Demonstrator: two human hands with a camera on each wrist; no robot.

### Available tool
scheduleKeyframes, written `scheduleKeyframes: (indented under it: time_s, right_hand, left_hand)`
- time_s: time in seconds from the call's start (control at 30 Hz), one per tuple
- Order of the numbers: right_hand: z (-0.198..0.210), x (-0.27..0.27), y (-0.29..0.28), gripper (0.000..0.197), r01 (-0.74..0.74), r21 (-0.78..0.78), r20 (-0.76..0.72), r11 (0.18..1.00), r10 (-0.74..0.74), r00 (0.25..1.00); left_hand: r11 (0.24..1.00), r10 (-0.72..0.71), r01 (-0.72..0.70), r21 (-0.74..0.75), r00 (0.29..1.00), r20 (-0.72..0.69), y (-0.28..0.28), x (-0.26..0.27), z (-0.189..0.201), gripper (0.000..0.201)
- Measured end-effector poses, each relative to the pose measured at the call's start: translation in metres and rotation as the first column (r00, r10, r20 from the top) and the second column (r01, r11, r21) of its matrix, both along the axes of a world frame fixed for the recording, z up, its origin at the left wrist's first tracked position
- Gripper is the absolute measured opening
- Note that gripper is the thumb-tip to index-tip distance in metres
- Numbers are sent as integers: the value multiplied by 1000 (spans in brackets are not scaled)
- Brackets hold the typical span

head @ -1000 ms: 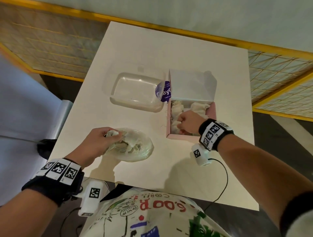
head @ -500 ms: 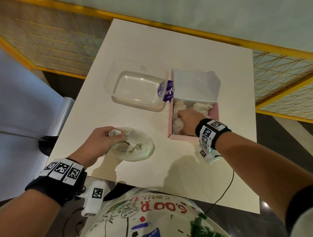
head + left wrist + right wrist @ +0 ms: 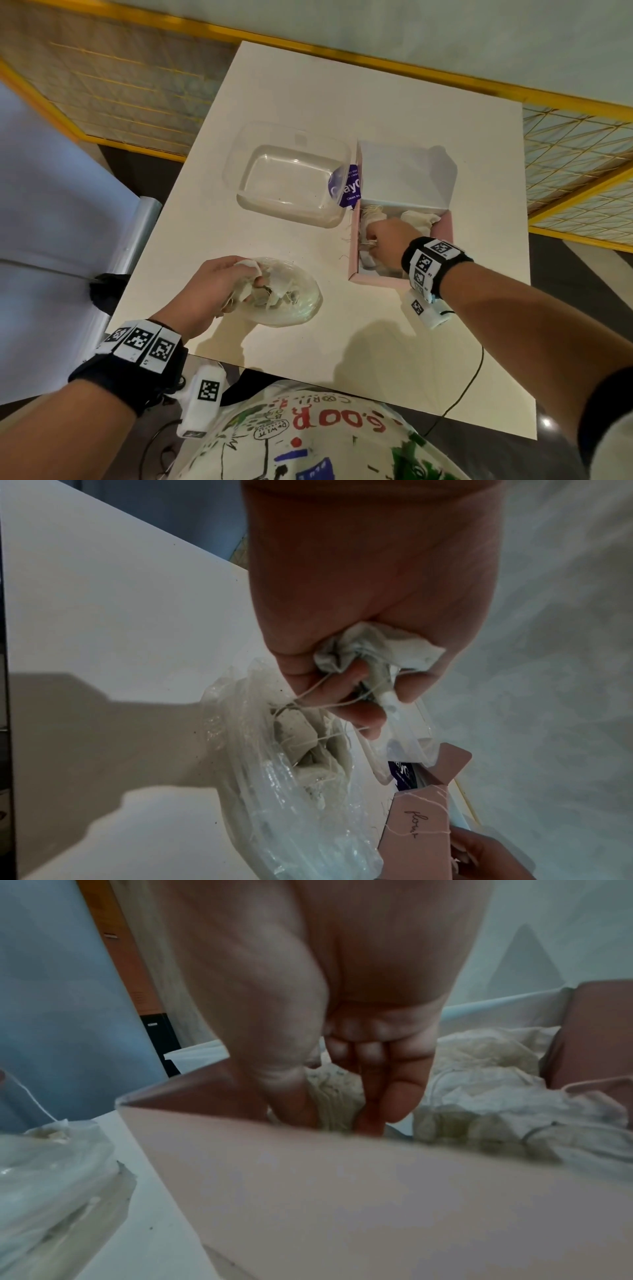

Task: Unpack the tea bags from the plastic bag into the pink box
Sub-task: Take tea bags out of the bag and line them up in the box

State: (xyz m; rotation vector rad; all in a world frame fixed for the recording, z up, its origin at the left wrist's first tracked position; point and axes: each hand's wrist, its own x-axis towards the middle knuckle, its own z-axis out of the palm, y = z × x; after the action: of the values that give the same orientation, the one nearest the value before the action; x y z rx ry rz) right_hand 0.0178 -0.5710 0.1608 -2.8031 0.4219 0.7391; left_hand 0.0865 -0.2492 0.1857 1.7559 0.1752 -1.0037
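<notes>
A clear plastic bag (image 3: 301, 305) holding several tea bags lies on the white table (image 3: 308, 85) at the near left. My left hand (image 3: 219, 284) is at its mouth and grips one crumpled tea bag (image 3: 373, 647), whose strings trail down into the bag (image 3: 274, 777). The pink box (image 3: 376, 280) stands open to the right with its white lid (image 3: 404, 174) upright. Several tea bags (image 3: 419, 219) lie inside. My right hand (image 3: 380, 240) reaches into the box's left side, where thumb and fingers (image 3: 400, 1096) pinch a tea bag (image 3: 337, 1093) low behind the front wall (image 3: 342, 1191).
An empty clear plastic container (image 3: 291, 178) with a purple label (image 3: 347, 185) stands just left of the pink box, touching it. Loose strings lie on the table between bag and box. The table's near edge is close to my body.
My right hand has pushed a little farther into the left side of the box. My left hand stays at the plastic bag, still gripping its tea bag.
</notes>
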Motion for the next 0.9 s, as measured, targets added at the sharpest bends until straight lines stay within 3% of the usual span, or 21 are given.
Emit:
scheduleKeyframes:
  time_s: [0.27, 0.33, 0.4, 0.5, 0.57, 0.63, 0.73, 0.83, 0.9]
  right_hand:
    - [2, -7, -2, 28, -24, 72, 27, 997, 22, 999]
    - [10, -7, -2, 22, -74, -7, 40, 997, 74, 996]
    - [22, -7, -3, 29, -96, -142, 90, 985, 109, 990]
    - [48, -5, 7, 34, 5, -173, 234, 985, 36, 972]
    - [63, 1, 24, 31, -10, -87, 387, 996, 43, 921]
    - [75, 9, 48, 22, -50, 121, 460, 991, -11, 888]
    - [89, 22, 98, 27, -43, 429, 341, 902, -117, 933]
    - [81, 34, 136, 35, 11, 579, 212, 815, -164, 963]
    - [73, 41, 146, 24, 47, 653, 202, 756, -233, 951]
  left_hand:
    - [947, 127, -200, -253, 952, -278, 2, 6, 10, 39]
    - [926, 135, -239, -291, 932, -336, 3, 8, 14, 41]
    - [915, 144, -261, -309, 924, -353, 3, 9, 18, 42]
    - [926, 124, -214, -310, 950, -285, 3, 9, 21, 46]
    - [941, 86, -147, -305, 975, -207, 2, 10, 24, 45]
    - [943, 55, -105, -315, 985, -162, 1, 10, 26, 45]
    - [938, 30, -79, -338, 989, -147, 1, 11, 29, 46]
    - [937, 21, -65, -344, 991, -129, 0, 12, 31, 47]
    - [938, 22, -63, -341, 992, -123, 2, 13, 34, 49]
